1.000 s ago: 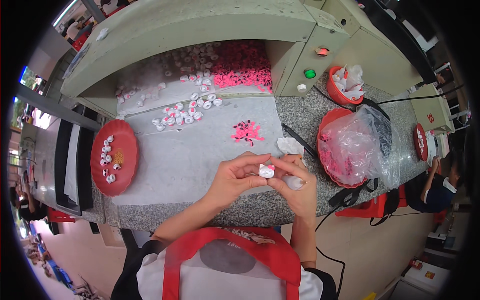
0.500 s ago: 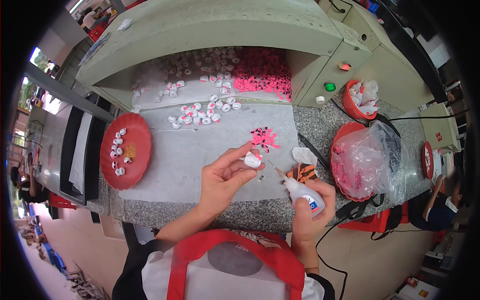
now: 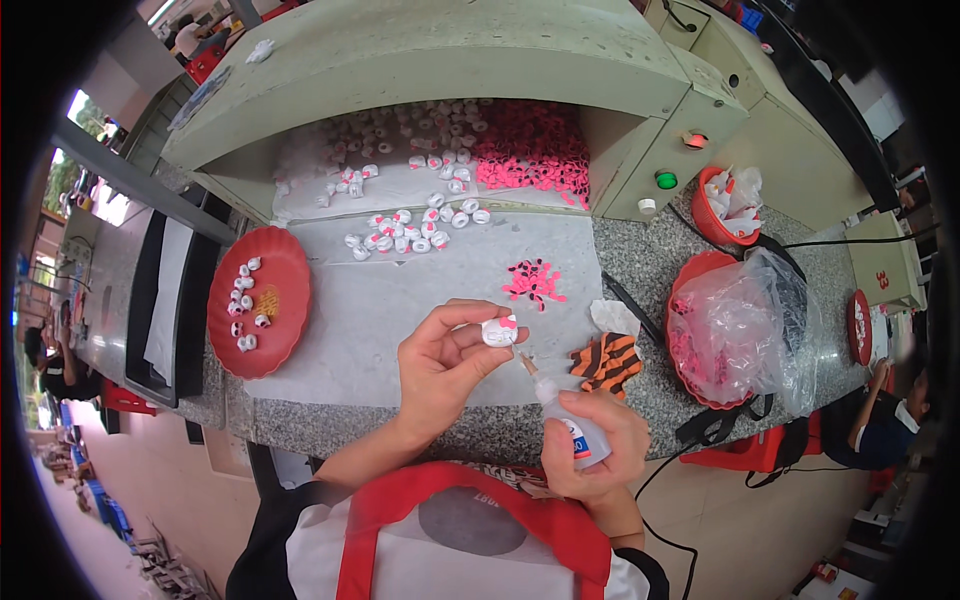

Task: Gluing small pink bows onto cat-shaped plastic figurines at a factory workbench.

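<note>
Between the thumb and fingers of my left hand is a small white figure head with a pink bit on its upper right. My right hand grips a translucent squeeze bottle with a thin nozzle. The nozzle tip points at the lower right of the figure head; whether they touch I cannot tell. Just beyond my hands lies a loose pile of small pink and black pieces on the white paper sheet. A group of similar white heads sits farther back.
A red scalloped dish with several heads stands at left. At right are a crumpled orange-and-black striped cloth, a red tray under clear plastic and a red bowl. A pale green cabinet overhangs more heads and pink pieces.
My right hand has brought the bottle left, its nozzle now close to the white figure head. The head is turned and sits slightly farther left. The striped cloth shows more fully.
</note>
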Motion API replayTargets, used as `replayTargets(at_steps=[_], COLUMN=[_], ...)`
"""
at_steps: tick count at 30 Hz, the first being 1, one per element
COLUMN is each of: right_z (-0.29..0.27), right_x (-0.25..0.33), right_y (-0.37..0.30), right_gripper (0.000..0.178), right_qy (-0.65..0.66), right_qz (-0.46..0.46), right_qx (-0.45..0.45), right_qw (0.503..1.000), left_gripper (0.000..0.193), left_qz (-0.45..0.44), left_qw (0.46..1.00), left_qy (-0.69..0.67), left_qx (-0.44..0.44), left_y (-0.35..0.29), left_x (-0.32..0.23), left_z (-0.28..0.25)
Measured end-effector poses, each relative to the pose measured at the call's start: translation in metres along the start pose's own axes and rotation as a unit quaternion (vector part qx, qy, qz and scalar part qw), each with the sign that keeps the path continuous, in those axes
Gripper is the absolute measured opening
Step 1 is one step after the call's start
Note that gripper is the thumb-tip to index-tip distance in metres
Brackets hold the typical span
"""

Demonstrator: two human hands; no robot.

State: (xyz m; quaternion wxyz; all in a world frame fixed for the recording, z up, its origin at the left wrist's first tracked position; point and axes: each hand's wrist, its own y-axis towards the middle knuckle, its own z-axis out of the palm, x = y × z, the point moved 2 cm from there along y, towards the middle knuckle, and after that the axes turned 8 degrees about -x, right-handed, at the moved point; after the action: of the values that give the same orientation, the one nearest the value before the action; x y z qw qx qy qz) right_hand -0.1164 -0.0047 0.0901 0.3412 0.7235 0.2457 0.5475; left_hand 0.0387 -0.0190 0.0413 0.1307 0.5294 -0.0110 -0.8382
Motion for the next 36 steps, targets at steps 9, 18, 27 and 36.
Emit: replayTargets(at_steps=[9, 18, 27, 36], right_z=[-0.0033, -0.0002, -0.0022, -0.0007], right_x=[0.0037, -0.0045, -0.0022, -0.0001], right_y=[-0.0078, -0.0021, -0.0001, 0.0008], right_gripper=[0.024, 0.03, 0.028, 0.025], right_qy=[-0.057, 0.005, -0.011, 0.013], right_qz=[0.043, 0.005, 0.018, 0.033], right_qx=[0.033, 0.011, 0.014, 0.016], right_qw=[0.997, 1.0, 1.0, 0.999], left_gripper=[0.033, 0.031, 0.031, 0.035], left_qz=[-0.002, -0.015, -0.007, -0.02], left_qw=[1.0, 0.999, 0.999, 0.999], left_qy=[-0.013, 0.002, 0.011, 0.026], left_qx=[0.011, -0.03, -0.037, -0.02], left_y=[0.0006, 0.0007, 0.0018, 0.0007], left_x=[-0.0024, -0.0053, -0.0045, -0.0042], left_z=[0.0019, 0.0056, 0.0044, 0.0032])
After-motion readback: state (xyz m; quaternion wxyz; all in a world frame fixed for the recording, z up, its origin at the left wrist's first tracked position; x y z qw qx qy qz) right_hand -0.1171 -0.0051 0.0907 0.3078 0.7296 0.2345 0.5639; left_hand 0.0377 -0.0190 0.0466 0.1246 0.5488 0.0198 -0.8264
